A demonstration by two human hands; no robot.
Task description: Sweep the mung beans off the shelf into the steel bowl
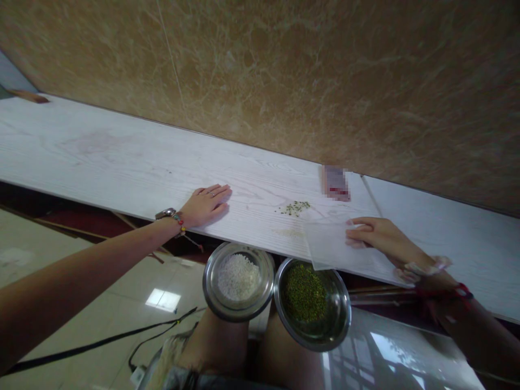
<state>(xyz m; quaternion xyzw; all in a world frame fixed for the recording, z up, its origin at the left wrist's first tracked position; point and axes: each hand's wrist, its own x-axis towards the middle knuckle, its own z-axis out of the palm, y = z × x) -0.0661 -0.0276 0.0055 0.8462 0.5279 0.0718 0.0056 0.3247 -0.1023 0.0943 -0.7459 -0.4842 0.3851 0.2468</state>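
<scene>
My left hand (206, 206) lies flat on the white wood-grain tabletop (134, 162), fingers stretched to the right and holding nothing. My right hand (374, 235) pinches a thin, translucent whitish sheet (327, 241) by its right edge, its lower corner over the rim of a metal bowl. That bowl (347, 319) contains green beans (305, 292). Left of it, a second metal bowl (209, 295) holds white grains (239, 277). Both bowls rest at my thighs, below the table edge. A small scatter of green beans (298, 207) lies between my hands, with a faint patch of pale grains (289, 233) nearer the edge.
A blurred-out packet or card (336, 183) lies by the marbled brown wall (260, 70). At the far left end sits a brown object (30, 96). A black strap (101, 341) crosses above the tiled floor (101, 287) at lower left. A seam divides the tabletop on the right.
</scene>
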